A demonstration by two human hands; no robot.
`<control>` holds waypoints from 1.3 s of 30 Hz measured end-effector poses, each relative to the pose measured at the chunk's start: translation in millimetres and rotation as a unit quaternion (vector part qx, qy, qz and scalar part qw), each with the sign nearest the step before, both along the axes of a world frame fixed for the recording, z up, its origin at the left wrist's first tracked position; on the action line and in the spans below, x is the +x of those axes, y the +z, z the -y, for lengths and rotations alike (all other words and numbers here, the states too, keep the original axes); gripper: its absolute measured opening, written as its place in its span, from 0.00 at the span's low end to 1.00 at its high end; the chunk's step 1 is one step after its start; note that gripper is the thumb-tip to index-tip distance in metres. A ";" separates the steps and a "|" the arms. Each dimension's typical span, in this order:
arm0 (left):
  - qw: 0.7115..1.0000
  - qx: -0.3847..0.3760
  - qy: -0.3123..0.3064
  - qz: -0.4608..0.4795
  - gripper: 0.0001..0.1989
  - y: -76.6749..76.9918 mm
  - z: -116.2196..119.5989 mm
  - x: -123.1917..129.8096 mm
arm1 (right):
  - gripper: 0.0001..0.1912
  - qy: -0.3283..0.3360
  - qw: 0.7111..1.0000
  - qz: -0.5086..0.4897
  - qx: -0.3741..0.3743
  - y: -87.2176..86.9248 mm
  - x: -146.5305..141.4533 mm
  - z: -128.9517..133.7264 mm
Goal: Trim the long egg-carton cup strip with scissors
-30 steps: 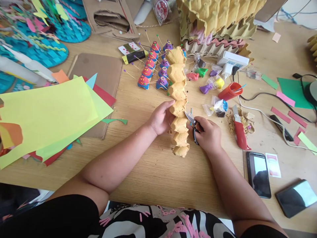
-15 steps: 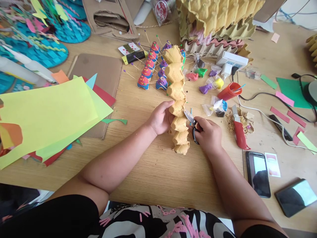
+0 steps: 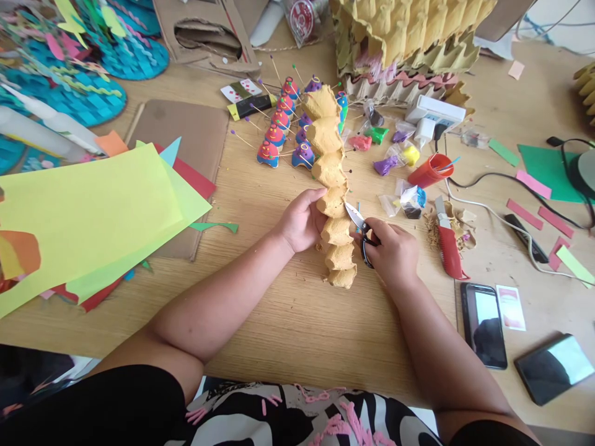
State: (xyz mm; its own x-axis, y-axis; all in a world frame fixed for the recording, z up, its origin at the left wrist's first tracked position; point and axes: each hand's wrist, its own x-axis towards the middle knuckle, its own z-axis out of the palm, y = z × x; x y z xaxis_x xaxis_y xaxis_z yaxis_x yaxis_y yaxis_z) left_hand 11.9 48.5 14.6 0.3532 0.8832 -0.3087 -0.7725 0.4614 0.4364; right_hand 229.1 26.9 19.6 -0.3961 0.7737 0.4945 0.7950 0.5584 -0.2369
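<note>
A long yellow strip of egg carton (image 3: 331,167) with a row of cups stands out from my left hand (image 3: 304,222), which grips it at the middle from the left side; most of the fingers are hidden behind it. In my right hand (image 3: 393,251) is a pair of scissors (image 3: 357,218) with black handles. The blade tips touch the strip's right edge, close to a fold between two cups. Beyond the strip are several small painted carton figures (image 3: 268,153), red-and-blue and purple-and-blue, with pin-like sticks in them; the strip hides some.
Yellow and green paper sheets (image 3: 93,204) lie on brown cardboard (image 3: 195,130) at left. To the right are a red cup (image 3: 425,171), a red-handled knife (image 3: 450,248), white cable, phone (image 3: 484,325) and black device (image 3: 555,368). Egg trays (image 3: 418,31) are stacked behind, near a power strip (image 3: 436,111).
The scissors have shifted very slightly at the strip's edge, their blades looking a little wider. The strip and both hands stay in almost the same place.
</note>
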 end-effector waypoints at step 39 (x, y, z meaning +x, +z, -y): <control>0.997 -0.067 -0.013 0.043 0.12 4.1 1.3 -5.0 | 0.11 0.012 1.000 -0.002 -0.021 -2.5 1.2 -2.2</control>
